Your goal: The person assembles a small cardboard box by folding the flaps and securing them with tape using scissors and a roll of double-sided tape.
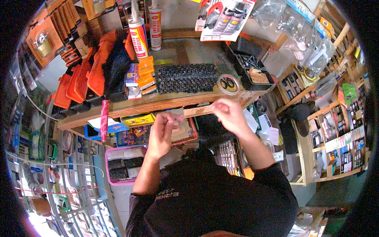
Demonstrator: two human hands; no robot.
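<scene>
A short brown strip (198, 111), which looks like tape or card, runs level between my two hands, just below the counter's front edge. My right hand (229, 115) is closed in a pinch at the strip's right end. At the other end is my left hand (162, 132), its fingers bent and thumb drawn in; whether it grips the strip is hard to make out. On the counter beyond lies a flat package in black bubble wrap (187, 75). A tape roll (228, 84) rests against the package's right side.
Small orange boxes (146, 75) and a silicone tube (137, 37) stand left of the package, beside orange-lidded cases (98, 71). At right is a black organizer box (252, 81). A pink basket (106, 166) sits below the wooden counter edge (130, 107). A red wrapped stick (104, 120) hangs in front.
</scene>
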